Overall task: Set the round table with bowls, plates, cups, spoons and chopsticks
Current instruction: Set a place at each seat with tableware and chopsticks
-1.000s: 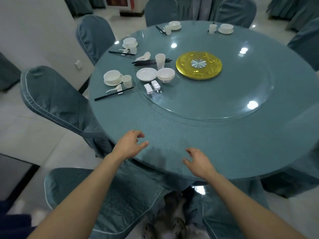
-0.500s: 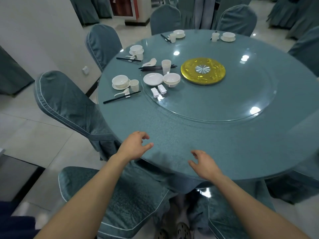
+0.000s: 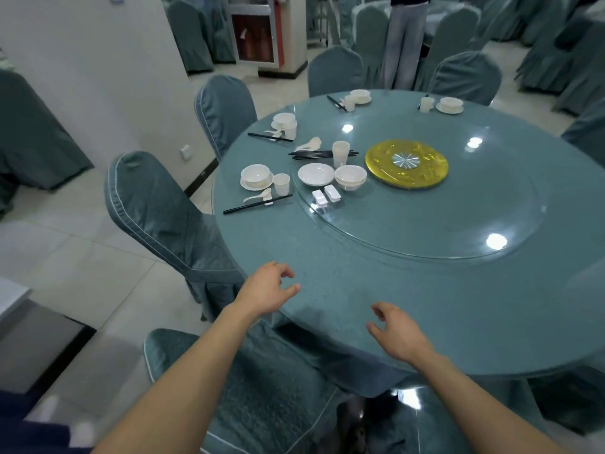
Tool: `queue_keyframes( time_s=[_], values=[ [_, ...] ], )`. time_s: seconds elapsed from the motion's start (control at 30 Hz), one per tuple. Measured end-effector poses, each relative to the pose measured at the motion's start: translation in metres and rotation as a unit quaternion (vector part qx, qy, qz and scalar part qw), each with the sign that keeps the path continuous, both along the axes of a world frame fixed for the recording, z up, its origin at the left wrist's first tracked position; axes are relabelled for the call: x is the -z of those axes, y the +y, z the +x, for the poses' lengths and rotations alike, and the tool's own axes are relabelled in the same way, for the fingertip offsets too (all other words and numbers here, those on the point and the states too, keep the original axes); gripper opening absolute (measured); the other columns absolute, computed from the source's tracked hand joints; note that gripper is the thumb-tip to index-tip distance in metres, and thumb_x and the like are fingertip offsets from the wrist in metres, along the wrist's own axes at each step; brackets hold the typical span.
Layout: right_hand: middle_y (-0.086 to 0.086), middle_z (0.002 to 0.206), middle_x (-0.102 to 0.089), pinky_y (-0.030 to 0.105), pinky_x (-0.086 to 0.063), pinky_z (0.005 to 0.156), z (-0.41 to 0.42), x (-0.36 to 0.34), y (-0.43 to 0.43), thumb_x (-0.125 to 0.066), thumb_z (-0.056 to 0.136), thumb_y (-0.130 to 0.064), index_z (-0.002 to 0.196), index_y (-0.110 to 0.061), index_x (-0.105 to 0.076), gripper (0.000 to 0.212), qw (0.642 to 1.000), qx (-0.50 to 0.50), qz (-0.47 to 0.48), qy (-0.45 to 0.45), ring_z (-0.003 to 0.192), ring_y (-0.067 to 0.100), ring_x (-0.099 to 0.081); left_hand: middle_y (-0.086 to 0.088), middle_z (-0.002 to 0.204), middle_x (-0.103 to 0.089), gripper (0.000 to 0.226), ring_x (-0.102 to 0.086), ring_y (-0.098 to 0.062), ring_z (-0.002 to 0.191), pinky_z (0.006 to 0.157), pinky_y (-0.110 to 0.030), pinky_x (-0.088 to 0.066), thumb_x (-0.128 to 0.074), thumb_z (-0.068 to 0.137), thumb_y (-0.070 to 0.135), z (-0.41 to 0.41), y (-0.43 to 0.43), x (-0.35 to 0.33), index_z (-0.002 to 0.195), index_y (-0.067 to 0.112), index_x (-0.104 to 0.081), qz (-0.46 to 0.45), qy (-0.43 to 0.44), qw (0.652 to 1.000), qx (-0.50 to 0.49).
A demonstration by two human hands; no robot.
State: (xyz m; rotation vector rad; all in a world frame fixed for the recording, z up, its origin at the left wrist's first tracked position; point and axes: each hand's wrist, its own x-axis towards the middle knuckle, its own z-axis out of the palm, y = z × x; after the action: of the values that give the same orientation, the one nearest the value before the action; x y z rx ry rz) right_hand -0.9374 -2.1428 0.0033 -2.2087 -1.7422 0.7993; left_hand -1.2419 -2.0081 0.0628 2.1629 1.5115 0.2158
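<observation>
A round teal table (image 3: 409, 306) carries a glass turntable (image 3: 458, 224). On the turntable lie a white plate (image 3: 316, 174), stacked bowls (image 3: 350, 177), stacked cups (image 3: 340, 153), black chopsticks (image 3: 311, 154), a spoon (image 3: 309, 145) and white rests (image 3: 327, 196). Several places along the left and far rim are laid; the nearest has a bowl on a plate (image 3: 256, 176), a cup (image 3: 281, 184), a spoon (image 3: 258, 196) and chopsticks (image 3: 257, 204). My left hand (image 3: 268, 290) and right hand (image 3: 397, 334) hover over the near rim, fingers loosely curled, holding nothing.
A yellow disc (image 3: 407, 164) sits at the turntable's centre. Covered chairs ring the table: one at left (image 3: 163, 217), one below my arms (image 3: 248, 398). A person's legs (image 3: 401, 40) stand behind the far chairs. A wall (image 3: 82, 77) runs along the left.
The view has risen and swung left, so the table sits further right and more of the room shows. Both hands keep the same loose pose over the near rim.
</observation>
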Motion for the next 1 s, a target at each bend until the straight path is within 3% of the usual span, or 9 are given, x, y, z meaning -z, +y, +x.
queue_keyframes(
  time_s=[0.33,0.53,1.0],
  values=[
    [0.010,0.138,-0.065,0.030,-0.043,0.108,0.013,-0.002,0.046,-0.067,0.101,-0.033,0.144,-0.008,-0.058,0.051,1.000,-0.024,0.000,0.013,0.126,0.024,-0.062,0.012,0.124,-0.064,0.040,-0.065,-0.006,0.104,0.088,-0.027,-0.051,-0.070,0.097,0.056,0.014,0.026,0.001,0.127,0.030,-0.068,-0.005,0.007,1.000,-0.024],
    [0.009,0.135,-0.065,0.031,-0.045,0.106,0.049,0.001,0.068,-0.066,0.101,-0.034,0.142,-0.010,-0.059,0.048,0.999,-0.035,-0.013,0.027,0.123,0.023,-0.063,0.010,0.125,-0.065,0.039,-0.066,-0.009,0.104,0.095,-0.037,-0.057,-0.070,0.097,0.054,0.058,0.047,0.008,0.126,0.028,-0.068,-0.025,0.017,0.999,-0.029],
    [0.007,0.135,-0.065,0.032,-0.046,0.107,0.097,0.013,0.135,-0.068,0.100,-0.033,0.143,-0.011,-0.059,0.049,0.997,-0.050,-0.020,0.050,0.124,0.023,-0.063,0.004,0.125,-0.066,0.037,-0.068,-0.014,0.105,0.095,-0.038,-0.056,-0.072,0.098,0.048,0.107,0.086,0.021,0.126,0.025,-0.069,-0.043,0.041,0.996,-0.060]
  ],
)
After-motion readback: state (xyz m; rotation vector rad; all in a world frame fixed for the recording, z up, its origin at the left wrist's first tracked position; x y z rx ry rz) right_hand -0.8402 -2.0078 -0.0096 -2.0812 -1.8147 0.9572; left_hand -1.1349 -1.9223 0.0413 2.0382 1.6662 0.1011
